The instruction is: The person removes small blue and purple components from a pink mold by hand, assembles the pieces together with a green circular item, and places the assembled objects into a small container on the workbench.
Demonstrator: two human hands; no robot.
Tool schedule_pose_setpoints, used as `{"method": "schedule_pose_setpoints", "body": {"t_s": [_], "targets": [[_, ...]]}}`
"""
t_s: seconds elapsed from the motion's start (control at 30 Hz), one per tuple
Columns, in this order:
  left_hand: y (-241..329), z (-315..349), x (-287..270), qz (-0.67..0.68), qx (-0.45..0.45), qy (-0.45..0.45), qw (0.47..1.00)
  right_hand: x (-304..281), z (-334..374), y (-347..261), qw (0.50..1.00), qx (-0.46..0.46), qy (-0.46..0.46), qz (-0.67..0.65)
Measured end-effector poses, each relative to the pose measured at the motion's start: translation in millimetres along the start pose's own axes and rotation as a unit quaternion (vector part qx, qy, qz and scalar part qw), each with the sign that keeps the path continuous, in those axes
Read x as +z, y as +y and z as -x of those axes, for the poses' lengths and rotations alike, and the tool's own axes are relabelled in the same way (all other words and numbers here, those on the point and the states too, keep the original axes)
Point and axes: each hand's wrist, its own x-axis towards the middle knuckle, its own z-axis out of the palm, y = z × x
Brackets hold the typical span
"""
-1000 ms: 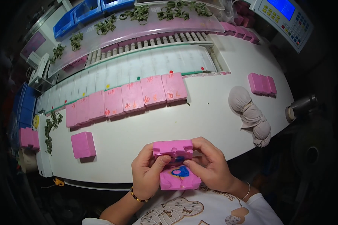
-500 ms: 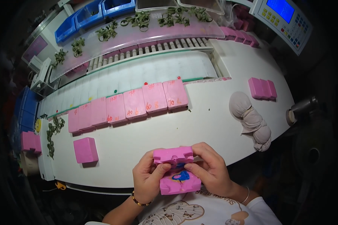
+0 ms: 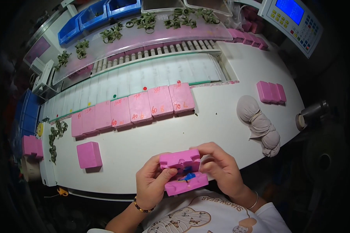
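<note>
My left hand (image 3: 153, 183) and my right hand (image 3: 217, 166) both grip a pink two-part mould block (image 3: 181, 171) at the table's near edge. Its upper half (image 3: 180, 160) is tilted up from the lower half (image 3: 186, 185), and a small blue piece (image 3: 188, 177) shows in the gap between them. My left thumb presses on the front of the block; my right fingers wrap its right side.
A row of several pink blocks (image 3: 134, 110) lies mid-table, one single block (image 3: 89, 154) at the left, more (image 3: 271, 92) at the right. Grey cloth bundles (image 3: 258, 122) lie right. Behind are a white conveyor (image 3: 151, 75), green parts (image 3: 144, 21), blue bins (image 3: 93, 17) and a control panel (image 3: 293, 19).
The block's upper half has lifted further off the lower half, widening the gap. Both hands stay on it at the table edge.
</note>
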Motion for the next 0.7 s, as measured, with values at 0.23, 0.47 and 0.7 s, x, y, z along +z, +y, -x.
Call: {"method": "schedule_pose_setpoints", "body": {"t_s": [0.23, 0.47, 0.7], "targets": [[4, -4, -4, -0.128, 0.176, -0.014, 0.976, -2, 15, -21, 0.865, -0.324, -0.01, 0.382], [15, -12, -6, -0.2, 0.171, -0.115, 0.958, -7, 12, -5, 0.78, -0.43, 0.027, 0.454], [24, -14, -7, -0.214, 0.17, -0.19, 0.943, -8, 10, -7, 0.775, -0.432, 0.056, 0.457]]}}
